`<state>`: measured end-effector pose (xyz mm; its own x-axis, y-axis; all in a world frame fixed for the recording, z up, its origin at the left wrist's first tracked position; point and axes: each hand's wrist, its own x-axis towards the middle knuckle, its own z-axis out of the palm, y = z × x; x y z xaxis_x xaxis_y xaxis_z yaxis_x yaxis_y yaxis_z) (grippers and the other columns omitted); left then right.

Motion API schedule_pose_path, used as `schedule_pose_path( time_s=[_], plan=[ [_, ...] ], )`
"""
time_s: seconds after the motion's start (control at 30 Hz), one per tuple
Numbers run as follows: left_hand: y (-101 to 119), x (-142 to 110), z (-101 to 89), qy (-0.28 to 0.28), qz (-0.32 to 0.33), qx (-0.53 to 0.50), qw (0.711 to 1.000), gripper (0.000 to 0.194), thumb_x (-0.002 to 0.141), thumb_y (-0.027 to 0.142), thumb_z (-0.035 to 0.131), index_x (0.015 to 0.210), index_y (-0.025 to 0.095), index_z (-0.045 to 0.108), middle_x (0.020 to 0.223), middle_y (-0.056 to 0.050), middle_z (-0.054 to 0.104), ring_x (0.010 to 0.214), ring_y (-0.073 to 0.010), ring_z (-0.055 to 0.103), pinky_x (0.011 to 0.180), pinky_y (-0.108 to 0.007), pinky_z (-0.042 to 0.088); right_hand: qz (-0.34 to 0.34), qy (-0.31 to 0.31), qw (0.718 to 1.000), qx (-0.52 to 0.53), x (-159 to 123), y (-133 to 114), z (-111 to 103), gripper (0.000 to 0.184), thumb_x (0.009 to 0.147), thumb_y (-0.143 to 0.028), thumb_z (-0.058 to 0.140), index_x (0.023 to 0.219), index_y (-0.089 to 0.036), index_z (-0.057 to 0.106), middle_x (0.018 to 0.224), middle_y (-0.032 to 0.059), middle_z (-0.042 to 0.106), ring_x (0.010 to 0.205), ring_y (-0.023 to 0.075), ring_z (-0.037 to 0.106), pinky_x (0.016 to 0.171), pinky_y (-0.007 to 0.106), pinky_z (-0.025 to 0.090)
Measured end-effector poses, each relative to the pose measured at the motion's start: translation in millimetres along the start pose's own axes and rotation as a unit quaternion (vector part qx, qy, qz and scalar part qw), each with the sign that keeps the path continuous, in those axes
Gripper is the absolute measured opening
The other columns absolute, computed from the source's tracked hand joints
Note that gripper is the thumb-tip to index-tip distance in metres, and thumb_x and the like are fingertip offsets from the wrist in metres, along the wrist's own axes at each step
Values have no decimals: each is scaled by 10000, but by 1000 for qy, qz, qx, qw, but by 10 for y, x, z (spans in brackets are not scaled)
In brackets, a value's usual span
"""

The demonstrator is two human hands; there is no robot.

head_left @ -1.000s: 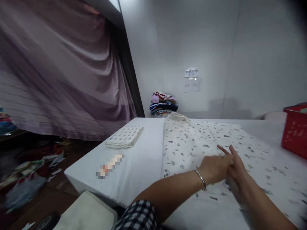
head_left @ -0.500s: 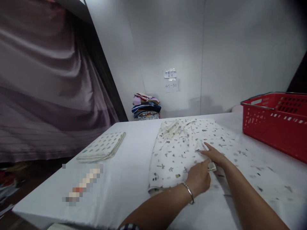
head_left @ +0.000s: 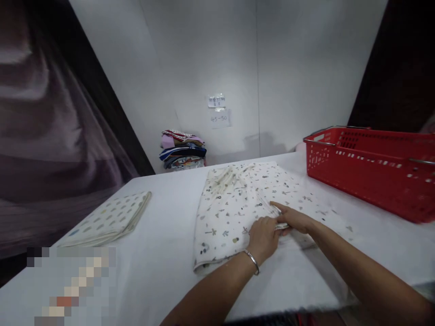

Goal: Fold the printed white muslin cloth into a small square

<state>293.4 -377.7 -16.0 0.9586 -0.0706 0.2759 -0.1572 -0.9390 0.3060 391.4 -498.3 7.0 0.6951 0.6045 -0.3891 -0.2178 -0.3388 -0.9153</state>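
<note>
A white cloth [head_left: 226, 213] printed with small palms and other dark motifs lies spread over the table, its far left part gathered into wrinkles. My left hand [head_left: 263, 237], with a silver bangle at the wrist, is closed on the near edge of this cloth. Just to its right, my right hand [head_left: 292, 220] pinches a layered fold of the same edge, its index finger stretched along the fabric. The two hands nearly touch, and the fingertips under the fold are hidden. Off to the left rests a folded dotted cloth [head_left: 112, 215].
A red plastic basket [head_left: 367, 167] with metal handles stands on the right of the white table [head_left: 163, 253]. Several folded fabrics form a stack [head_left: 183, 151] by the back wall, beneath a paper sign [head_left: 219, 118]. A blurred-out item lies at the near left.
My view has turned right, showing more of the basket. Both hands have shifted along the cloth's near edge, and the right hand has closed from spread fingers onto the fold.
</note>
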Motion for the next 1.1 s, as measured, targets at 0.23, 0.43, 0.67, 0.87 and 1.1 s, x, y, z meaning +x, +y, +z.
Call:
schedule_pose_path(
  time_s=[0.23,0.43,0.67,0.87,1.1],
  plan=[
    [-199,-174,-192,-22,-20,103,994,249,744,22,445,925,178,517,964,-55,548,920,-204,481,793,-345,362,-122,113,978,125,-405,-257,-1001,702,718,-119,608,1358,-309,392,918,16,639,634,118,601,538,227,552],
    [-353,-475,-309,-57,-67,118,989,231,743,10,423,851,175,541,917,-48,560,889,-202,479,771,-332,345,1,222,972,80,-783,245,-1713,719,697,-134,671,1350,-266,402,881,26,635,596,120,589,498,216,540],
    [-424,-626,-459,-90,-77,126,985,263,729,6,423,881,171,559,973,-60,564,936,-206,484,784,-327,350,87,215,972,44,-804,531,-1627,739,693,-126,670,1368,-142,369,786,28,604,576,135,572,548,305,574],
    [-609,-791,-678,-21,-71,133,988,254,751,61,442,935,185,566,1014,-65,573,972,-215,492,820,-328,378,-34,263,964,5,-880,309,-1646,581,773,-130,593,1330,-197,440,781,9,596,584,98,550,594,245,559],
    [-651,-995,-511,-42,-49,102,993,273,758,57,416,945,185,569,1042,-59,570,997,-204,498,848,-319,403,111,324,917,-204,-755,586,-1568,484,756,-110,564,1238,-82,532,1026,131,620,457,100,552,473,257,504]
  ],
)
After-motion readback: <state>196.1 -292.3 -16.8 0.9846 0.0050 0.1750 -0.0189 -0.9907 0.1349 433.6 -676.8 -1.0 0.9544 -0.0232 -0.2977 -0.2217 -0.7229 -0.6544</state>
